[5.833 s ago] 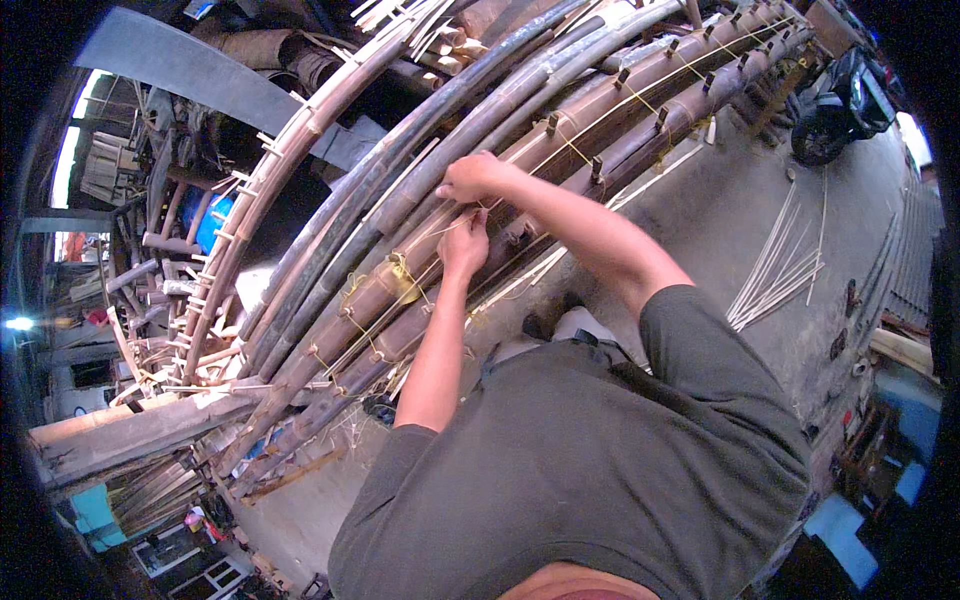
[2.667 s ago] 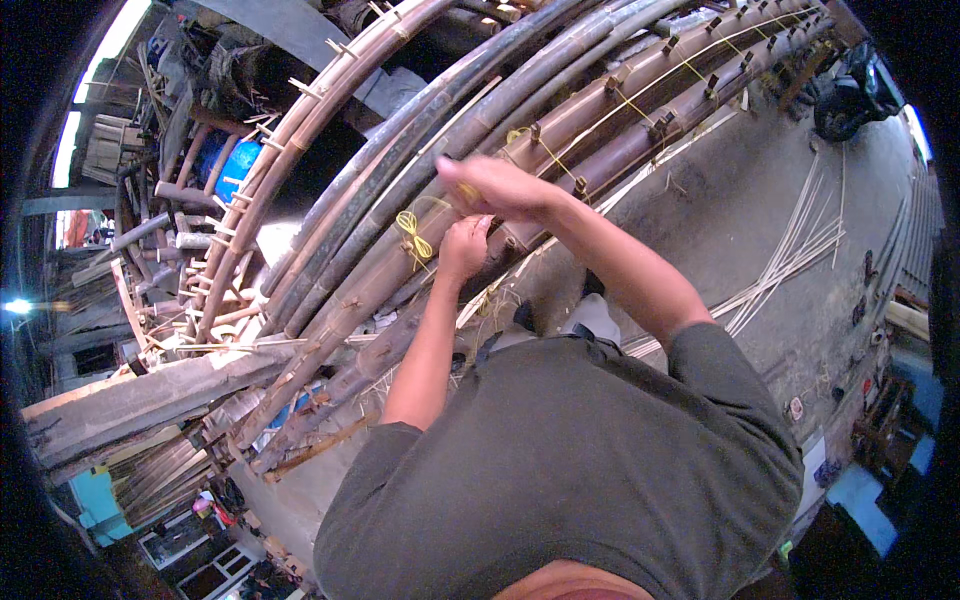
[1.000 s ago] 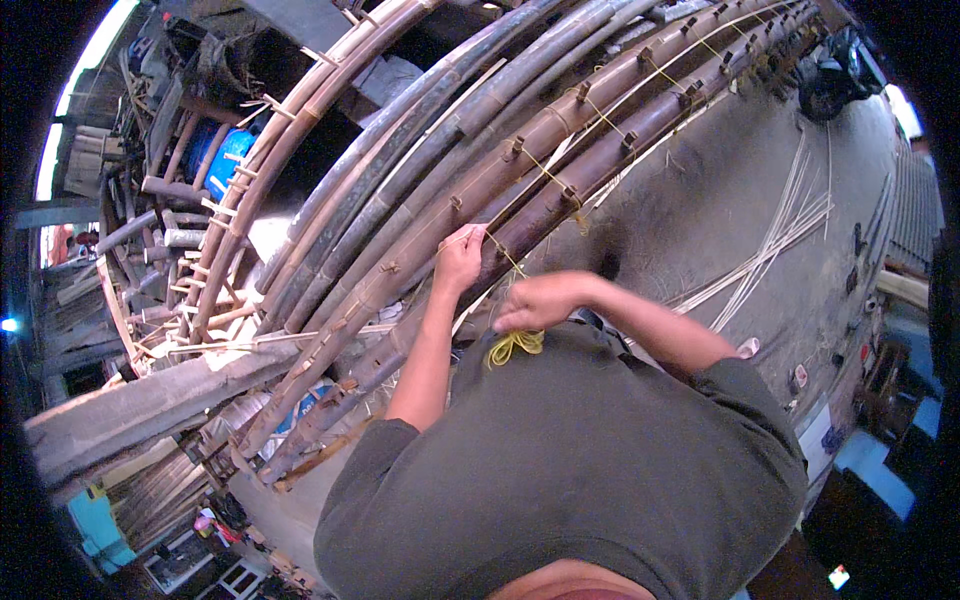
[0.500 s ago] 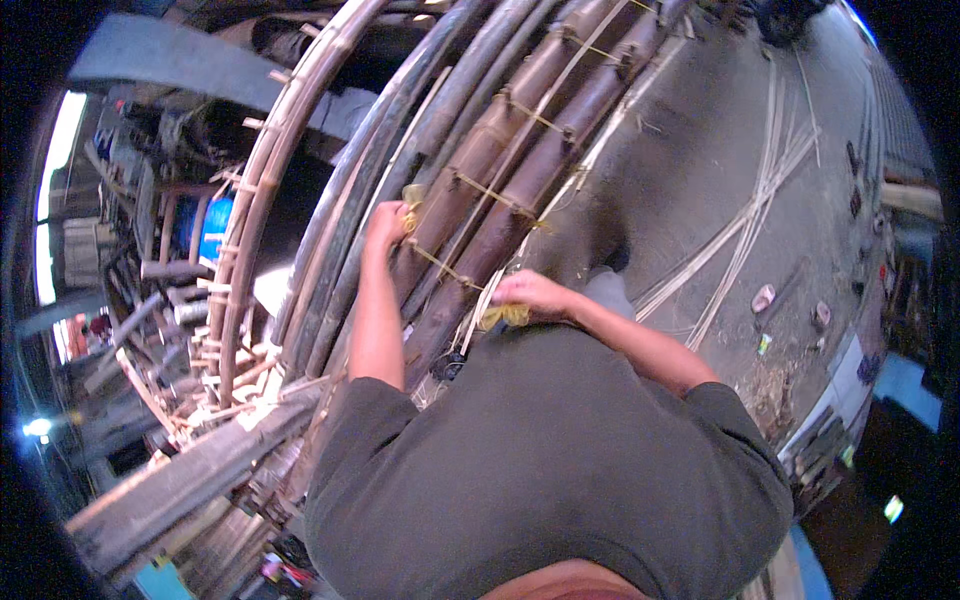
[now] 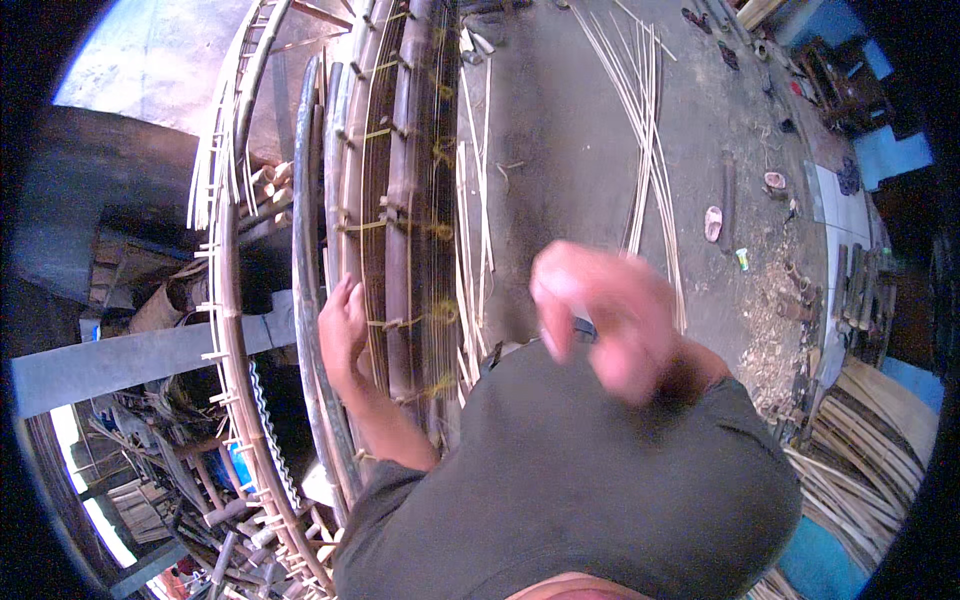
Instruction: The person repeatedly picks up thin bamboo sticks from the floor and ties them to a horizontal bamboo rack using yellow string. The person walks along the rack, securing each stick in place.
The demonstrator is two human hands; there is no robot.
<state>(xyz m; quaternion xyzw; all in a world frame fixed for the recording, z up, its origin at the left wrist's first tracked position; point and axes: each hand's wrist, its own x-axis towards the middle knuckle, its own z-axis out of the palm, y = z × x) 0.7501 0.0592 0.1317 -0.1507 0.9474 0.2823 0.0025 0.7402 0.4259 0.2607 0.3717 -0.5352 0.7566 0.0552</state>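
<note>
Left pole (image 5: 353, 190) and right pole (image 5: 398, 270): bamboo, smooth, long and round, 2 side by side, studded with short dark pegs (image 5: 392, 207) and bridged by thin yellow cord (image 5: 378, 133). Left hand (image 5: 343, 322) at the outer side of the left pole, fingers close together, spread narrow; cannot tell whether it grips cord. Right hand (image 5: 612, 320) motion-blurred in front of the dark shirt (image 5: 580, 470), well apart from and right of both poles, fingers curled; cannot tell whether it holds anything. Slender pale strips (image 5: 648, 130) lie crossed on the grey floor (image 5: 560, 130).
</note>
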